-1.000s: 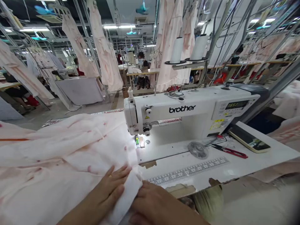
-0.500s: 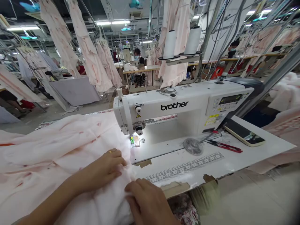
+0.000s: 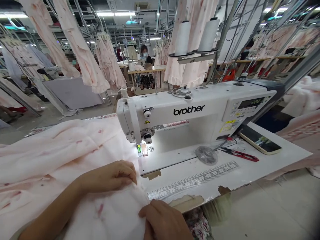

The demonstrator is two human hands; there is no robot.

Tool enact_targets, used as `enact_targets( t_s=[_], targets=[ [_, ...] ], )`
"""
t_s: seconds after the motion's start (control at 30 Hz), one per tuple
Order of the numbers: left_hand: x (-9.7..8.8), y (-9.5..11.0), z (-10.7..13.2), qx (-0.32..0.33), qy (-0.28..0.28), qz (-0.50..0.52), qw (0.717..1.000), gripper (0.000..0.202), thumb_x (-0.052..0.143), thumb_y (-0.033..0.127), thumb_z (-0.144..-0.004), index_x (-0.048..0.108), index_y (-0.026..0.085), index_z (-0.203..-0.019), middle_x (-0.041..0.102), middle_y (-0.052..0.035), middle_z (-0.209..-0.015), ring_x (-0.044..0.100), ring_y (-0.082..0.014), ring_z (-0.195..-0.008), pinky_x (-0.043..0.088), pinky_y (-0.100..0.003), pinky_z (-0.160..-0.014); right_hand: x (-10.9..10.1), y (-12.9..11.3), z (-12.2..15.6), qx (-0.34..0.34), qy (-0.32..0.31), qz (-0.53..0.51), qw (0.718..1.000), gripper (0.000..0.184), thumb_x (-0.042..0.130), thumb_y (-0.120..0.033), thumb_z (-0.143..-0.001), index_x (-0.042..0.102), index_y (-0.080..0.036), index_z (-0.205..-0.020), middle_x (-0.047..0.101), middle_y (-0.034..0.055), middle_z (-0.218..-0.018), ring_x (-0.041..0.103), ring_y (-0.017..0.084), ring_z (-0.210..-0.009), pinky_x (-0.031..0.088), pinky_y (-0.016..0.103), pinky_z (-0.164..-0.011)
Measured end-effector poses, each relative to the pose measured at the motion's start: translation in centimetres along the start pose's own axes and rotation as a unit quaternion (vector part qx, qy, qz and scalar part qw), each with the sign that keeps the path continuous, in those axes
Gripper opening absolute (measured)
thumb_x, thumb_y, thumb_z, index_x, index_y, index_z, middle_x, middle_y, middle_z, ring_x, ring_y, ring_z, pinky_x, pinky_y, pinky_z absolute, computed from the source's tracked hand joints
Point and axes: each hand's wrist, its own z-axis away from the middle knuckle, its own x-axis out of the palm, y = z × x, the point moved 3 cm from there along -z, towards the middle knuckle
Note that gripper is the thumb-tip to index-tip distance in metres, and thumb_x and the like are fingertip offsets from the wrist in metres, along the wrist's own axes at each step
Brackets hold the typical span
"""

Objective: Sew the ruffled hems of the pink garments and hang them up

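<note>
Pale pink printed fabric (image 3: 82,146) spreads over the left of the sewing table and down toward me. My left hand (image 3: 116,176) lies on it with fingers curled, pinching the cloth near its right edge. Nearer to me, my right hand (image 3: 163,218) grips that same edge between thumb and fingers. Beyond my hands stands a white Brother sewing machine (image 3: 190,110). Its lit presser foot (image 3: 139,149) is just past my left hand, and the fabric reaches up beside it.
On the table's right lie red-handled thread snips (image 3: 241,155), a phone (image 3: 260,138) and a clear round disc (image 3: 206,155). A ruler strip (image 3: 195,181) runs along the front. Thread cones (image 3: 182,38) stand above the machine. Behind, a person (image 3: 145,63) sits among hanging garments (image 3: 110,61).
My right hand has moved slightly right and nearer to me, drawing the fabric edge along. My left hand's fingers have curled more. The camera view has shifted a little.
</note>
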Motion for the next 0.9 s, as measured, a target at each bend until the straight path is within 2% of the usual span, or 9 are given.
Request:
enact_targets(
  t_s=[0.13,0.2,0.27,0.4,0.53,0.6,0.7,0.77,0.9],
  targets=[
    [0.0,-0.2,0.6,-0.034,0.037,-0.021,0.999,0.042,0.054,0.013,-0.082,0.058,0.030,-0.121,0.049,-0.0030,-0.129,0.052,-0.0194,-0.110,0.046,-0.028,-0.087,-0.2,0.0,0.0,-0.007,0.002,-0.010,1.000,0.038,0.050,-0.005,-0.063,0.060,-0.024,-0.094,0.063,-0.0007,-0.079,0.062,0.018,-0.072,0.041,0.025,-0.057],
    [0.3,-0.2,0.6,-0.052,0.047,-0.052,0.996,0.040,0.056,0.012,-0.079,0.059,0.028,-0.116,0.051,-0.0029,-0.122,0.048,-0.0208,-0.111,0.045,-0.030,-0.089,-0.3,0.1,0.0,-0.004,0.001,-0.011,1.000,0.036,0.050,-0.005,-0.064,0.060,-0.024,-0.093,0.062,-0.0004,-0.078,0.062,0.017,-0.072,0.039,0.025,-0.057],
    [0.4,-0.1,0.5,-0.059,0.063,-0.083,0.993,0.024,0.056,0.011,-0.079,0.060,0.024,-0.099,0.054,-0.0023,-0.109,0.047,-0.0208,-0.108,0.041,-0.033,-0.094,-0.6,0.1,-0.1,-0.002,-0.004,-0.020,1.000,0.035,0.049,-0.005,-0.064,0.061,-0.023,-0.091,0.062,-0.0001,-0.077,0.061,0.017,-0.070,0.038,0.025,-0.056],
    [-0.1,-0.1,0.8,-0.015,0.082,-0.096,0.992,0.005,0.057,0.016,-0.085,0.056,0.021,-0.086,0.058,-0.0031,-0.105,0.042,-0.0225,-0.118,0.036,-0.034,-0.101,-2.2,-0.3,-1.2,0.006,-0.047,-0.085,0.995,0.032,0.049,-0.006,-0.068,0.063,-0.022,-0.092,0.061,-0.0005,-0.078,0.059,0.015,-0.069,0.039,0.023,-0.057],
    [-1.0,-0.4,1.9,-0.007,0.103,-0.082,0.991,0.007,0.056,0.028,-0.090,0.058,0.021,-0.088,0.061,-0.0040,-0.099,0.045,-0.0226,-0.112,0.040,-0.032,-0.091,-5.3,-1.4,-3.9,0.063,-0.016,-0.162,0.985,0.021,0.058,-0.018,-0.083,0.059,-0.022,-0.104,0.059,0.0050,-0.104,0.058,0.019,-0.095,0.046,0.028,-0.079],
    [-1.2,-0.4,2.4,-0.013,0.105,-0.088,0.991,0.010,0.055,0.030,-0.091,0.058,0.021,-0.086,0.061,-0.0016,-0.090,0.049,-0.0199,-0.100,0.041,-0.030,-0.085,-6.1,-2.2,-5.5,0.096,-0.001,-0.195,0.976,0.036,0.065,-0.027,-0.084,0.053,-0.023,-0.118,0.056,0.0068,-0.116,0.053,0.022,-0.108,0.044,0.032,-0.090],
    [-1.4,-0.1,3.1,-0.015,0.121,-0.091,0.988,0.014,0.055,0.033,-0.092,0.059,0.022,-0.084,0.059,0.0011,-0.081,0.051,-0.0176,-0.092,0.041,-0.030,-0.088,-5.5,-3.1,-7.6,0.135,-0.021,-0.230,0.964,0.055,0.079,-0.038,-0.074,0.052,-0.025,-0.120,0.058,0.0045,-0.116,0.054,0.023,-0.106,0.044,0.032,-0.088],
    [-1.6,0.2,3.4,-0.012,0.137,-0.092,0.986,0.018,0.055,0.035,-0.092,0.060,0.022,-0.081,0.059,0.0023,-0.078,0.053,-0.0166,-0.089,0.039,-0.032,-0.094,-4.5,-3.4,-8.6,0.142,-0.023,-0.237,0.961,0.044,0.079,-0.040,-0.074,0.057,-0.023,-0.108,0.062,0.0021,-0.105,0.057,0.021,-0.096,0.044,0.029,-0.079],
    [-1.8,0.3,3.9,0.002,0.150,-0.098,0.984,0.026,0.051,0.036,-0.095,0.060,0.021,-0.076,0.059,0.0028,-0.074,0.054,-0.0156,-0.087,0.038,-0.032,-0.098,-3.4,-3.4,-9.4,0.129,0.012,-0.241,0.962,0.007,0.062,-0.026,-0.086,0.061,-0.019,-0.086,0.062,-0.0018,-0.080,0.055,0.014,-0.074,0.039,0.024,-0.065]
  ],
)
